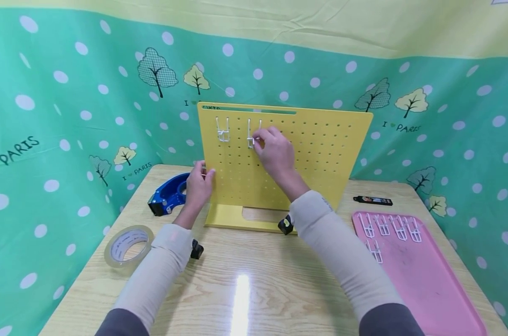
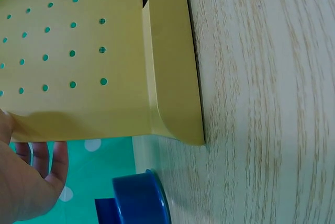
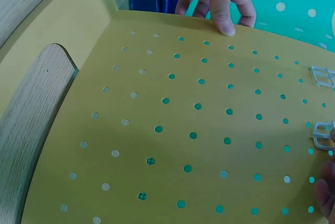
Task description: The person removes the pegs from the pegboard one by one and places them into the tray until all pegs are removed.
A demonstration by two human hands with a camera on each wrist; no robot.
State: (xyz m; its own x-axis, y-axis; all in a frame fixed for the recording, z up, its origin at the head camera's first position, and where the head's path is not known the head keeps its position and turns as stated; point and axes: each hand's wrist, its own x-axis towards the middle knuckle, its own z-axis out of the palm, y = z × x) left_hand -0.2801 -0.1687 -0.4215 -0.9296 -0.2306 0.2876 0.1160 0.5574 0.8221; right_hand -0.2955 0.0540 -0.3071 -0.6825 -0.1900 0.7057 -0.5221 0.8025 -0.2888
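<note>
A yellow pegboard (image 1: 317,154) stands upright on its base on the table. My left hand (image 1: 199,186) grips its left edge, thumb on the front face and fingers behind, as the left wrist view also shows. A white wire hook (image 1: 223,135) hangs at the board's upper left. To its right is a second white wire hook (image 1: 250,140), whose lower end my right hand (image 1: 277,151) pinches between thumb and forefinger. In the right wrist view only part of the right hand (image 3: 325,190) shows, at the right edge beside that hook.
A pink tray (image 1: 426,280) with several white wire hooks (image 1: 400,228) lies at the right. Behind it is a small black packet (image 1: 373,200). A blue tape dispenser (image 1: 167,193) and a roll of clear tape (image 1: 115,247) lie at the left. A polka-dot curtain (image 1: 111,102) surrounds the table.
</note>
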